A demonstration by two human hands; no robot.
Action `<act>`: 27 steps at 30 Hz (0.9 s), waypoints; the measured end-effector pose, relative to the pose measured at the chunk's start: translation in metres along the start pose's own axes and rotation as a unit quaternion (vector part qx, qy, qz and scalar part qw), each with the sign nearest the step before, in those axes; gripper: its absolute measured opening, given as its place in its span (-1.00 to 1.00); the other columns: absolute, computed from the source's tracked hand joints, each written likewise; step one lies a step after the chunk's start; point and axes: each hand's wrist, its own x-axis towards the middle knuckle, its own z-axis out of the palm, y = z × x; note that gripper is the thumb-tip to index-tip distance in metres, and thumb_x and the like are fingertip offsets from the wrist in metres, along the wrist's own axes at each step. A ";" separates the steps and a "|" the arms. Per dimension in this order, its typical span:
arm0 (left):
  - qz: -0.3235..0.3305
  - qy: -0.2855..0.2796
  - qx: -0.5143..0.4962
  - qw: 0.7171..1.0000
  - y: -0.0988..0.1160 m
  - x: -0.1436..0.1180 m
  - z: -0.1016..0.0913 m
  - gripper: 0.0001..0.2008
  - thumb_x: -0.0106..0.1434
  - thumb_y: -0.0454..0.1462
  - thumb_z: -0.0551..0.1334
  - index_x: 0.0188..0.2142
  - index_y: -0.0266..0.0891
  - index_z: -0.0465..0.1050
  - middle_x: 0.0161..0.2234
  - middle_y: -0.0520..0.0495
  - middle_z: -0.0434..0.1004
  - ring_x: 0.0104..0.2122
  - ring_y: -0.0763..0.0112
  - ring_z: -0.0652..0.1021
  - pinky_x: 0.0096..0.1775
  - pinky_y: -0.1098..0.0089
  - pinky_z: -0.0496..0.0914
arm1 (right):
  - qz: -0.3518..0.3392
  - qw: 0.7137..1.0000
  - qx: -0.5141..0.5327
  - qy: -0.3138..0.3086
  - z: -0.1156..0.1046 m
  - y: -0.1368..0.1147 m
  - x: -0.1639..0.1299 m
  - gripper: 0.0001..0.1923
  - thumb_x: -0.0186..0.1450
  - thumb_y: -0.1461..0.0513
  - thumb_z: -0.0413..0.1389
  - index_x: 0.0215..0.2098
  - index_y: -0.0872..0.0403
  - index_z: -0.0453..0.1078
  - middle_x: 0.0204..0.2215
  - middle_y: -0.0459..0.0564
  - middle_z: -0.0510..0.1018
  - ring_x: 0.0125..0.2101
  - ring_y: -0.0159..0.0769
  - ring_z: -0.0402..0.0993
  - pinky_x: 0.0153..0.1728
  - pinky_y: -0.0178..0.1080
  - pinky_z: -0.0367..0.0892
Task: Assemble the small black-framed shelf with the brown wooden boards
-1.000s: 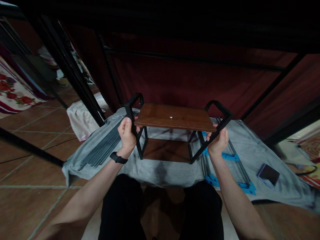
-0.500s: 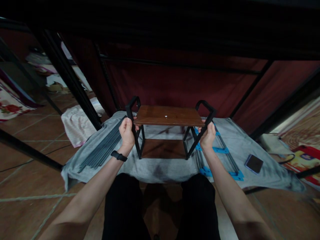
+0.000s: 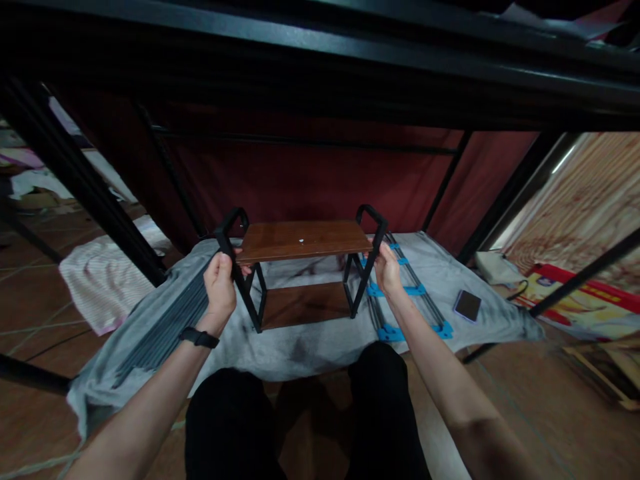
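A small two-tier shelf with a brown wooden top board and black metal side frames stands on a grey cloth on the floor. My left hand grips the left black frame; a black band sits on that wrist. My right hand grips the right black frame. A lower wooden board shows between the legs.
Grey rods lie on the cloth at left. Rods with blue connectors lie at right, beside a dark phone. A black bed frame and dark red fabric rise behind. A striped cloth lies on the tile floor.
My view has swung to the right and up, so the shelf and hands sit further left in the picture. Both hands keep their grip on the side frames.
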 end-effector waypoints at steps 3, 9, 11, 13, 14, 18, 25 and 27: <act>-0.010 -0.011 -0.001 1.000 0.000 0.001 -0.001 -0.64 0.27 0.02 0.16 -0.16 -0.19 0.48 -0.51 0.00 0.42 -0.47 0.37 0.51 -0.40 0.42 0.40 | 0.028 1.000 0.011 0.001 -0.006 -0.003 0.001 -0.74 0.23 0.06 0.07 -0.19 -0.01 0.40 -0.30 -0.10 0.54 -0.36 -0.34 0.44 -0.37 -0.33 0.31; -0.032 -0.033 -0.001 0.999 0.005 0.005 0.001 -0.66 0.27 -0.02 0.16 -0.11 -0.18 0.47 -0.44 -0.04 0.48 -0.43 0.32 0.53 -0.42 0.40 0.41 | -0.016 0.999 -0.045 -0.014 -0.023 0.001 0.011 -0.77 0.22 0.06 0.14 -0.43 0.02 0.29 -0.46 -0.13 0.38 -0.43 -0.39 0.30 -0.32 -0.34 0.28; -0.039 -0.037 -0.006 0.999 0.006 0.006 0.001 -0.64 0.28 -0.03 0.14 -0.09 -0.19 0.47 -0.42 -0.04 0.50 -0.42 0.31 0.54 -0.41 0.39 0.42 | -0.062 0.991 -0.115 -0.028 -0.029 -0.001 0.015 -0.75 0.26 0.06 0.09 -0.47 0.01 0.24 -0.50 -0.16 0.30 -0.45 -0.39 0.22 -0.32 -0.35 0.24; -0.043 -0.043 -0.018 0.998 0.004 0.007 0.001 -0.62 0.28 -0.02 0.14 -0.08 -0.20 0.48 -0.39 -0.06 0.52 -0.42 0.32 0.54 -0.39 0.37 0.43 | -0.112 0.971 -0.205 -0.043 -0.033 -0.004 0.018 -0.73 0.31 0.07 0.04 -0.49 0.00 0.20 -0.49 -0.15 0.25 -0.42 -0.37 0.20 -0.28 -0.33 0.22; -0.041 -0.046 -0.025 0.998 0.002 0.008 0.001 -0.62 0.28 -0.02 0.14 -0.08 -0.21 0.48 -0.37 -0.06 0.53 -0.42 0.33 0.53 -0.38 0.37 0.44 | -0.138 0.956 -0.254 -0.049 -0.035 -0.006 0.018 -0.73 0.33 0.08 0.01 -0.49 0.00 0.18 -0.48 -0.14 0.24 -0.39 -0.35 0.20 -0.25 -0.31 0.21; -0.021 -0.034 -0.044 0.998 -0.009 0.014 -0.006 -0.60 0.28 -0.01 0.16 -0.11 -0.27 0.50 -0.34 -0.08 0.54 -0.46 0.39 0.50 -0.35 0.38 0.44 | -0.222 0.889 -0.397 -0.056 -0.032 -0.008 0.020 -0.72 0.38 0.10 -0.09 -0.47 -0.01 0.13 -0.43 -0.09 0.26 -0.32 -0.27 0.20 -0.19 -0.22 0.17; -0.021 -0.007 -0.039 0.999 -0.012 0.020 -0.022 -0.59 0.28 -0.01 0.17 -0.11 -0.30 0.49 -0.35 -0.06 0.52 -0.49 0.44 0.45 -0.40 0.41 0.40 | -0.139 0.901 -0.397 -0.110 -0.018 -0.009 0.027 -0.66 0.38 0.05 -0.14 -0.51 0.00 0.10 -0.54 -0.14 0.28 -0.47 -0.32 0.19 -0.39 -0.25 0.09; -0.028 -0.007 -0.035 0.999 -0.011 0.019 -0.023 -0.58 0.28 -0.01 0.18 -0.09 -0.30 0.49 -0.37 -0.05 0.51 -0.50 0.45 0.43 -0.42 0.43 0.38 | -0.093 0.910 -0.387 -0.116 -0.018 -0.012 0.030 -0.64 0.37 0.02 -0.12 -0.52 0.01 0.14 -0.57 -0.15 0.29 -0.49 -0.33 0.19 -0.42 -0.26 0.06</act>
